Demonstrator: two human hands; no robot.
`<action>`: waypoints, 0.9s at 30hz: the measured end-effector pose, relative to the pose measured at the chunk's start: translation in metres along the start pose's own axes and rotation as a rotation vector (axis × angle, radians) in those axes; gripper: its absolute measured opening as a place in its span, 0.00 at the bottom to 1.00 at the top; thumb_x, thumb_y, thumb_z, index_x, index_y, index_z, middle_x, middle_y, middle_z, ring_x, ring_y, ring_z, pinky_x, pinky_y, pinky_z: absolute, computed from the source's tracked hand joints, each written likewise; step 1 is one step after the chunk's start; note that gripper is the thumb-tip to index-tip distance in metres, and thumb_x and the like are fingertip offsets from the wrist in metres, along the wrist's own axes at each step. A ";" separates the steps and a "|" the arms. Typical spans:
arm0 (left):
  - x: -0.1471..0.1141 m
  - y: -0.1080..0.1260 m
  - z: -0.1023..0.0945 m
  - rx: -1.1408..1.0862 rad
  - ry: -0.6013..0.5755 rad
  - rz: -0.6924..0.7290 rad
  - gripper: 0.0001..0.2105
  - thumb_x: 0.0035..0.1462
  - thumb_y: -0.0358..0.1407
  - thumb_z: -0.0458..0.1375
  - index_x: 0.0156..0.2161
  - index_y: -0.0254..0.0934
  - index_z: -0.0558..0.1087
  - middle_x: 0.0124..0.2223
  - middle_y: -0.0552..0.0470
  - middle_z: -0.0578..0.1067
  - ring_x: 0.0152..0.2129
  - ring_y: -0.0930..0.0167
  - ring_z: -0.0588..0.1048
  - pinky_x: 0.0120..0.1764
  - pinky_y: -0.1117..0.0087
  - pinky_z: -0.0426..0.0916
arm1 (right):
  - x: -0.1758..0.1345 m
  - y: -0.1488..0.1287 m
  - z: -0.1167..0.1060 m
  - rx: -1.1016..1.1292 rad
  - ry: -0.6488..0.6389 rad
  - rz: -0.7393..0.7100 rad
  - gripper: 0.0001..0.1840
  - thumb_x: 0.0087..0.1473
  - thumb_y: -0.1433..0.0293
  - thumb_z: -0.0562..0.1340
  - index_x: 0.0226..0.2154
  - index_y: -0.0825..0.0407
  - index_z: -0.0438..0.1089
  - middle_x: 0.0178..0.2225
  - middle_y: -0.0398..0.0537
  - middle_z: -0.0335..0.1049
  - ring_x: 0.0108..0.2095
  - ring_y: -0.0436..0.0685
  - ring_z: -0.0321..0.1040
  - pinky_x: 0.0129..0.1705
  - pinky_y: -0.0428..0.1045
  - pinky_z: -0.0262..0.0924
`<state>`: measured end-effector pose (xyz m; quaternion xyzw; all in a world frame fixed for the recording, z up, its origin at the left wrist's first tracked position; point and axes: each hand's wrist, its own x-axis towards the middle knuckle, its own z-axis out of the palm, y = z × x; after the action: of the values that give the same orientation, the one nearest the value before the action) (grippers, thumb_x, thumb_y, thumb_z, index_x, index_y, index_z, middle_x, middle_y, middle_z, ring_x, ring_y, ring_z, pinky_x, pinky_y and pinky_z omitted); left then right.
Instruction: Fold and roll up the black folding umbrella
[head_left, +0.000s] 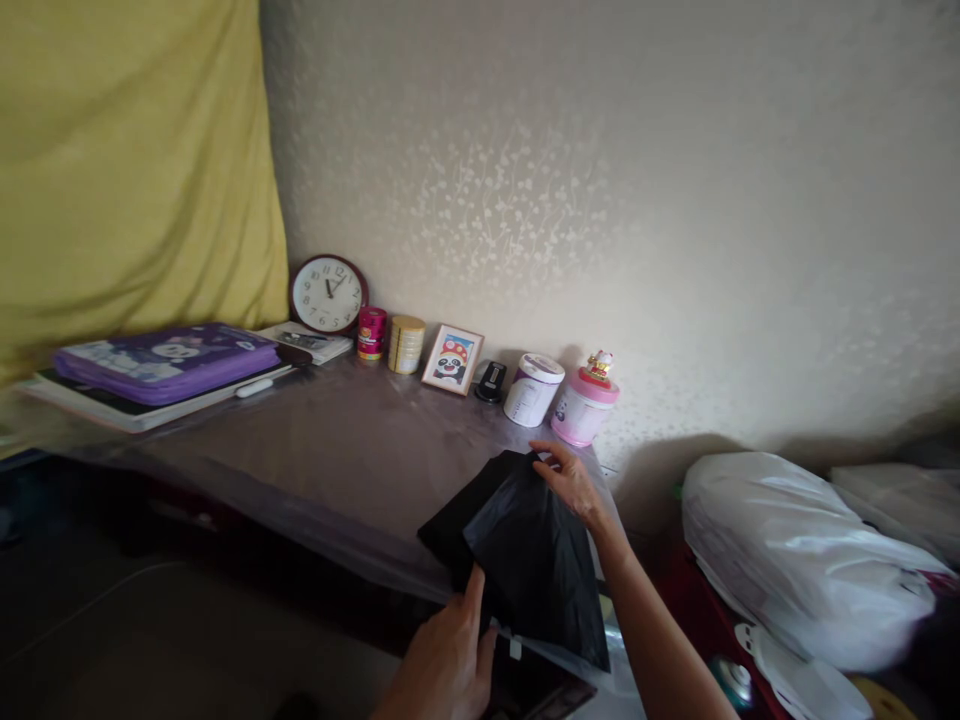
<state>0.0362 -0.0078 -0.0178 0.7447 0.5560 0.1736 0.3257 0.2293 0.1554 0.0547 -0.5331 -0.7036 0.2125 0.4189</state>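
Note:
A black plastic bag (540, 550) lies partly over the table's near right corner and droops past its edge. At the bag's far edge, my right hand (566, 482) pinches the plastic between thumb and fingers. My left hand (450, 645) is at the near side, closed on the bag's lower part with the index finger against the plastic. Some of the left fingers are hidden by the bag. Whether anything is inside the bag, I cannot tell.
On the table (337, 440) stand a clock (330, 293), a picture frame (453, 359), a white canister (534, 390) and a pink-lidded jar (585, 408) with a figurine. A purple case (169, 365) lies left. White stuffed bags (795, 550) sit right of the table.

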 end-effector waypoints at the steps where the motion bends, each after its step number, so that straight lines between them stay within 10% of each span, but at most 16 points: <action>1: 0.000 -0.001 0.000 0.001 0.000 -0.005 0.29 0.58 0.36 0.43 0.63 0.31 0.43 0.47 0.40 0.73 0.42 0.63 0.73 0.43 0.67 0.63 | 0.003 0.003 -0.001 0.004 -0.027 0.008 0.15 0.39 0.67 0.63 0.35 0.44 0.74 0.29 0.39 0.72 0.27 0.52 0.64 0.34 0.48 0.60; 11: 0.001 -0.004 -0.004 -0.050 -0.022 -0.005 0.29 0.58 0.37 0.43 0.63 0.29 0.46 0.51 0.38 0.71 0.45 0.61 0.71 0.45 0.63 0.63 | 0.023 0.011 -0.004 0.208 -0.266 0.072 0.09 0.42 0.63 0.65 0.28 0.49 0.72 0.23 0.38 0.70 0.21 0.48 0.63 0.27 0.45 0.59; 27: 0.001 -0.005 -0.015 -0.148 -0.048 -0.001 0.31 0.58 0.37 0.45 0.64 0.32 0.42 0.51 0.39 0.71 0.45 0.63 0.71 0.47 0.66 0.62 | 0.024 0.003 -0.014 0.259 -0.223 0.158 0.11 0.36 0.63 0.67 0.25 0.51 0.72 0.19 0.37 0.68 0.18 0.48 0.63 0.25 0.46 0.60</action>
<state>0.0235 -0.0016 -0.0103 0.7221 0.5342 0.1961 0.3934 0.2402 0.1767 0.0693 -0.5016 -0.6683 0.3914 0.3856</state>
